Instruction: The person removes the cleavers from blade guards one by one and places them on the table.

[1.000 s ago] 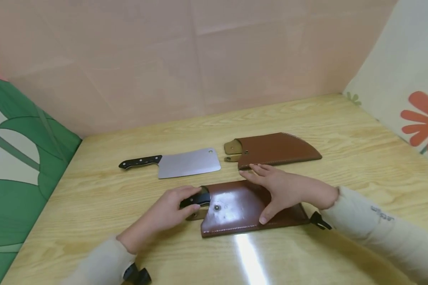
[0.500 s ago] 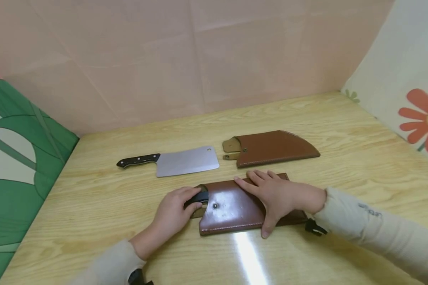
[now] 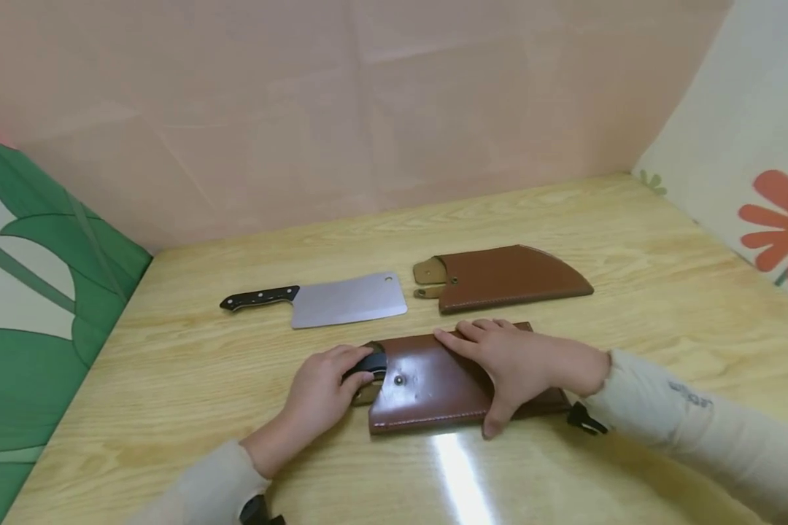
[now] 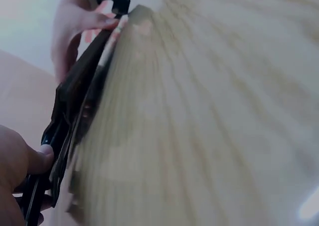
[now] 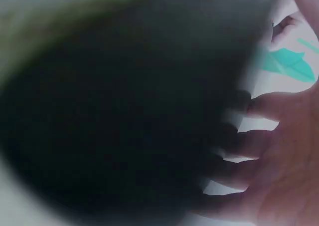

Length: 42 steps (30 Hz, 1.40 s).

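Note:
A glossy brown leather knife sheath (image 3: 427, 394) lies on the table near me, with a black handle (image 3: 368, 364) projecting from its left end. My left hand (image 3: 322, 386) pinches this handle between thumb and fingers; any blade is hidden inside. Across the right part of the sheath lies my right hand (image 3: 515, 364), its thumb at the near edge and fingers at the far edge, gripping it. In the left wrist view, the sheath (image 4: 79, 81) appears edge-on and dark, with the left thumb (image 4: 44, 156) on the handle. The right wrist view is mostly blocked by a dark blur beside the right fingers (image 5: 256, 141).
A cleaver (image 3: 351, 299) with a black riveted handle lies behind the sheath, blade to the right. Right of it rests a second brown sheath (image 3: 512, 277), its tan straps to the left. A pink backdrop (image 3: 269, 146) borders the wooden table (image 3: 171, 350).
My left hand has shifted slightly right along the handle, closer to the sheath mouth. The right thumb has moved from the sheath's top to its near edge, and the right fingers have drawn back slightly.

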Tool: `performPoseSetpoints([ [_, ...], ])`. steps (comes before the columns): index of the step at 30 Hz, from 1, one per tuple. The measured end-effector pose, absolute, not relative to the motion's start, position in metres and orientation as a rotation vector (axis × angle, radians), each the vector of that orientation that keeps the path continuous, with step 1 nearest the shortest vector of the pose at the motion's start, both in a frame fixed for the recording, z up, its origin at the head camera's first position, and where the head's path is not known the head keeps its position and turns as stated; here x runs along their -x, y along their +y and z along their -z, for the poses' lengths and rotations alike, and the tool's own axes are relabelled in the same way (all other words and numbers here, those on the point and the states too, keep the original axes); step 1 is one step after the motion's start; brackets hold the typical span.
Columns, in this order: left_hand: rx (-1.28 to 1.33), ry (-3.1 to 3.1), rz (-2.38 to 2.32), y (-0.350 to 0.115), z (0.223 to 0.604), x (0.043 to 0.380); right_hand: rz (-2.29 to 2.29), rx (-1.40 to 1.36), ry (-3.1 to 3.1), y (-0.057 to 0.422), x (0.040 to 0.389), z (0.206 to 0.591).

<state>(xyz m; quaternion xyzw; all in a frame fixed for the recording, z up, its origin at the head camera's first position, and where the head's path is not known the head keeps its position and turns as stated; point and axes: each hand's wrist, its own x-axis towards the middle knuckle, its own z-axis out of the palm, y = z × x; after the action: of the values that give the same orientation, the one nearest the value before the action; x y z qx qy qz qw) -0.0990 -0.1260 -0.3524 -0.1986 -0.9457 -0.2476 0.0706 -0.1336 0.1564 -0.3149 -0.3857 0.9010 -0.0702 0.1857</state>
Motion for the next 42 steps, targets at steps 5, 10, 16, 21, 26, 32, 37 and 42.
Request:
performPoseSetpoints([
  [5, 0.6, -2.804, 0.755, -0.128, 0.345, 0.1, 0.218, 1.112, 2.618, 0.161, 0.13, 0.311],
  [10, 0.566, -2.793, 0.774, -0.128, 0.333, 0.098, 0.234, 1.241, 2.732, 0.167, 0.126, 0.304],
  [16, 0.551, -2.755, 0.797, -0.128, 0.317, 0.093, 0.323, 1.428, 2.838, 0.173, 0.123, 0.3],
  [21, 0.55, -2.742, 0.794, -0.126, 0.312, 0.092, 0.385, 1.527, 2.871, 0.177, 0.123, 0.301],
  [26, 0.552, -2.748, 0.787, -0.125, 0.31, 0.091, 0.408, 1.57, 2.885, 0.179, 0.123, 0.303],
  [32, 0.568, -2.748, 0.753, -0.125, 0.307, 0.09, 0.419, 1.573, 2.882, 0.181, 0.121, 0.301],
  [37, 0.591, -2.721, 0.764, -0.127, 0.305, 0.09, 0.414, 1.563, 2.895, 0.182, 0.12, 0.3],
  [42, 0.597, -2.712, 0.767, -0.127, 0.307, 0.091, 0.425, 1.543, 2.909, 0.181, 0.118, 0.3],
])
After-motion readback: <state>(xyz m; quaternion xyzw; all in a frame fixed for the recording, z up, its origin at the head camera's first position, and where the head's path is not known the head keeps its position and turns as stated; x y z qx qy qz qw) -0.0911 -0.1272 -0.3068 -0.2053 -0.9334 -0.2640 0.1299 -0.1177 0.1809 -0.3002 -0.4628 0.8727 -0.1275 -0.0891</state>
